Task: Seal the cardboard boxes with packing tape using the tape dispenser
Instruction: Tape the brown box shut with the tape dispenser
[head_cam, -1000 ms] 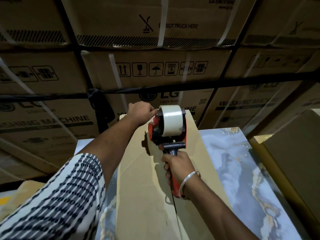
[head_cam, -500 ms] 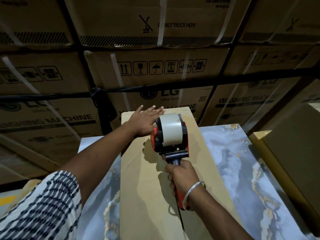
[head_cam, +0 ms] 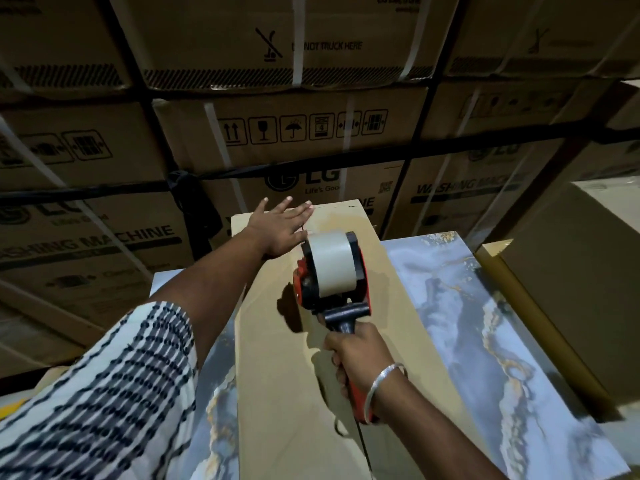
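Note:
A long flat cardboard box lies lengthwise on a marbled tabletop, its centre seam running towards me. My right hand grips the handle of a red and black tape dispenser with a clear tape roll, held against the box top past its middle. My left hand lies flat with straight fingers on the far end of the box, just beyond the dispenser. A shiny strip of tape shows on the far end, beside my fingers.
A wall of strapped washing machine cartons stands right behind the table. The marbled tabletop shows on both sides of the box. Another brown carton sits at the right edge.
My left hand has gone from curled over the far edge to flat on the box top. The dispenser has moved back along the seam towards me, leaving tape at the far end.

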`<state>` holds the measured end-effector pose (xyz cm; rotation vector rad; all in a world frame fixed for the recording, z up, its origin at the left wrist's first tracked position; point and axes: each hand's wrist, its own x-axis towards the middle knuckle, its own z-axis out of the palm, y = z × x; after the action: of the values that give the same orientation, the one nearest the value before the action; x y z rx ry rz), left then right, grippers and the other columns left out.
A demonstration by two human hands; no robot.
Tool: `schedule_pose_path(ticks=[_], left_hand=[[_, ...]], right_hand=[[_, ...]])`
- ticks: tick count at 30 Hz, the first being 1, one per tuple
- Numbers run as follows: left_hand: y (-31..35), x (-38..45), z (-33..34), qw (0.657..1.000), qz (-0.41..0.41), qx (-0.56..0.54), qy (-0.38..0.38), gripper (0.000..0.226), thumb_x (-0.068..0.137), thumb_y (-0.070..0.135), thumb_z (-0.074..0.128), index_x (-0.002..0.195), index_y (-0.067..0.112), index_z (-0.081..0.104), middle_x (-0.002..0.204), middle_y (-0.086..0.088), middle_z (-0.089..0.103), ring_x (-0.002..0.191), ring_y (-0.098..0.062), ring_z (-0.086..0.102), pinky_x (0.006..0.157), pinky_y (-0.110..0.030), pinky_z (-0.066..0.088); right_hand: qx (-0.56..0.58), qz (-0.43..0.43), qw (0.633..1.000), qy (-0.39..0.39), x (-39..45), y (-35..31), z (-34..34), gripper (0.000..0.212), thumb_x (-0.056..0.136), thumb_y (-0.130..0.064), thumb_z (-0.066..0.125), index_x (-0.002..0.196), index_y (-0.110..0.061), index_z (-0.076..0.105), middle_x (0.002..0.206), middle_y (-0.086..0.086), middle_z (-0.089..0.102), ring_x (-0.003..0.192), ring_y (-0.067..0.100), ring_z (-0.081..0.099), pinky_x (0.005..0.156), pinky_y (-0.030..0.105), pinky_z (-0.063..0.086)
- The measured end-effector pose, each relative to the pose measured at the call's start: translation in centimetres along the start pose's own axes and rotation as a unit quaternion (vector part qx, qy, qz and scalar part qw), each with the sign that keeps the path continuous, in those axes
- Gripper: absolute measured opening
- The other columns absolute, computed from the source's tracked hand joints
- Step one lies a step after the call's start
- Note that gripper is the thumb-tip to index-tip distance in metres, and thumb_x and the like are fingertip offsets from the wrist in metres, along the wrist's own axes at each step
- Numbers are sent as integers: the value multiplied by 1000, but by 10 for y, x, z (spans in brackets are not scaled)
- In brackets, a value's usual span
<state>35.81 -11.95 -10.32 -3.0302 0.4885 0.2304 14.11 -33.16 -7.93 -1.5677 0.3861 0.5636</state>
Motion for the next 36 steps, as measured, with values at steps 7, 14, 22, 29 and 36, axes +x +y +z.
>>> schedule_pose_path(ticks=[7, 14, 22, 29, 36], left_hand=[[49, -43, -1, 998, 9, -39, 45, 75, 99, 64, 20, 158, 27, -8, 166, 8, -6, 153, -17, -7, 123, -53, -1], [61, -78, -7, 997, 63, -49, -25, 81, 88, 70, 16, 157, 35, -8, 166, 15, -4, 154, -15, -6, 123, -54, 0], [66, -62, -28, 998, 36, 15, -58, 68, 102, 53, 33, 159, 30, 4, 167, 8, 3, 154, -19, -9, 121, -58, -2], [56, -41, -20, 998, 23, 5, -51, 73, 97, 67, 29, 159, 36, 3, 167, 12, 3, 154, -20, -11, 118, -64, -4], [54, -32, -5, 1000, 3, 25, -17, 72, 98, 71, 13, 157, 39, -10, 165, 16, -2, 154, -19, -9, 118, -62, -8]], right_hand=[[1, -3, 1000, 10, -26, 14, -6, 24, 59, -22, 57, 79, -14, 48, 66, 10, 35, 43, 17, 28, 46, 20, 23], [-10, -13, 1000, 19, -23, 17, -7, 23, 58, -20, 57, 78, -12, 50, 63, 9, 38, 42, 18, 30, 46, 23, 23], [-13, 5, 1000, 11, 2, -2, -12, 9, 84, -4, 57, 83, -11, 52, 59, 6, 37, 39, 17, 31, 47, 20, 22], [-12, 13, 1000, 7, -4, -7, -17, 11, 86, -3, 56, 82, -12, 50, 58, 5, 37, 40, 16, 31, 47, 21, 22], [1, 19, 1000, 2, -40, 24, -32, 9, 84, -3, 56, 87, -11, 54, 60, 7, 34, 42, 17, 27, 47, 22, 20]])
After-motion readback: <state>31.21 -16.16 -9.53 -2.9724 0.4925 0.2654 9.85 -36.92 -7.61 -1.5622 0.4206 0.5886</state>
